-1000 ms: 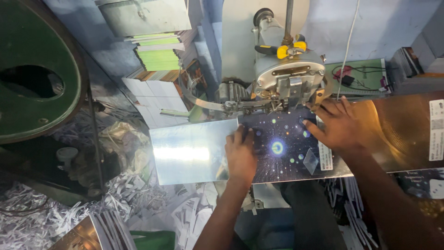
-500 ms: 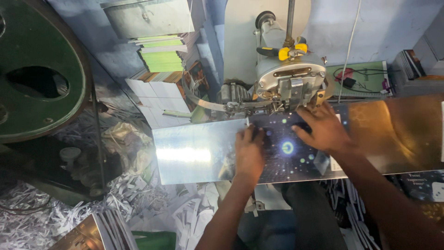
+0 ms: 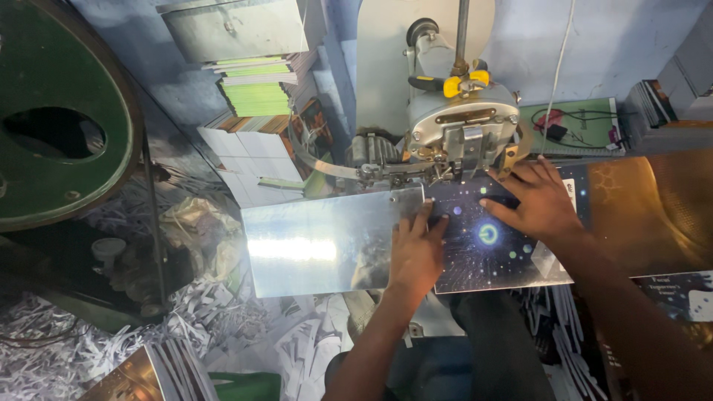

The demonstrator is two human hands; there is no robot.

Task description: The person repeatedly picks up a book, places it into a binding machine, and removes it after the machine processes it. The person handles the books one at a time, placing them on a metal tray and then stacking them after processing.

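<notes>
Cluttered workshop, paper shreds (image 3: 89, 349) on floor. Shiny steel counter (image 3: 319, 241) under grey stitching machine head (image 3: 460, 122). Dark starry printed booklet cover (image 3: 494, 241) lies flat beneath the head. Left hand (image 3: 416, 252) and right hand (image 3: 535, 200) press it down, fingers spread flat, no closed grip on anything.

Premises: a small print-finishing or bookbinding workshop. Evidence: a grey stitching machine (image 3: 459, 126) mounted over a shiny steel table (image 3: 319, 241); a large green flywheel (image 3: 56, 119) at the left; stacks of green-edged booklets (image 3: 256, 85) and white sheets (image 3: 249, 160) behind; heaps of shredded paper trimmings (image 3: 82, 341) on the floor; printed covers (image 3: 494, 238) at the machine
</notes>
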